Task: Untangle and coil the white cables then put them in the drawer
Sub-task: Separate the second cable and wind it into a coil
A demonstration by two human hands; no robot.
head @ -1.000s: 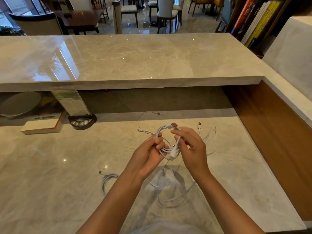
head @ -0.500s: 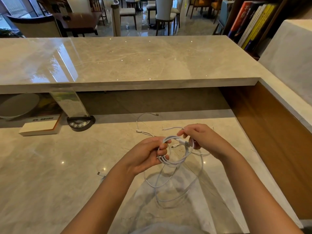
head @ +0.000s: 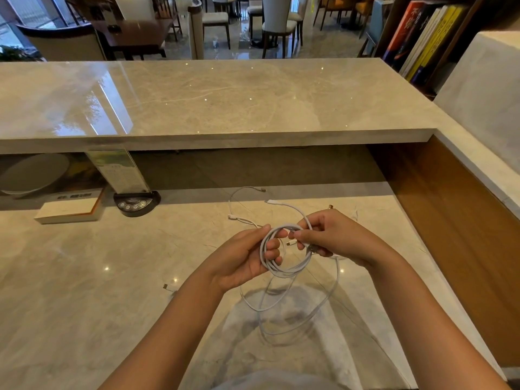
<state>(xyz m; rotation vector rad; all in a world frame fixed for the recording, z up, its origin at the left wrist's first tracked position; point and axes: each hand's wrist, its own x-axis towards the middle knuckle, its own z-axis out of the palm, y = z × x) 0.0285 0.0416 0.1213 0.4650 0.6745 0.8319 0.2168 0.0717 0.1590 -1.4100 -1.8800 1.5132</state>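
Fingers of the left hand (head: 242,258) curl shut through a small coil (head: 284,249) of white cable, gripping its nine o'clock side; the right hand (head: 334,237) pinches the coil's three o'clock side between thumb and fingertips, a plug end poking out just beside them. Both hands hold the coil above the lower counter (head: 84,291). Slack loops (head: 298,313) hang from it toward six o'clock and rest on the marble. Beyond the hands, at twelve o'clock, a loose cable (head: 239,204) lies on the counter. Farther off at ten o'clock sit a round black device (head: 136,202) and a flat box (head: 70,211).
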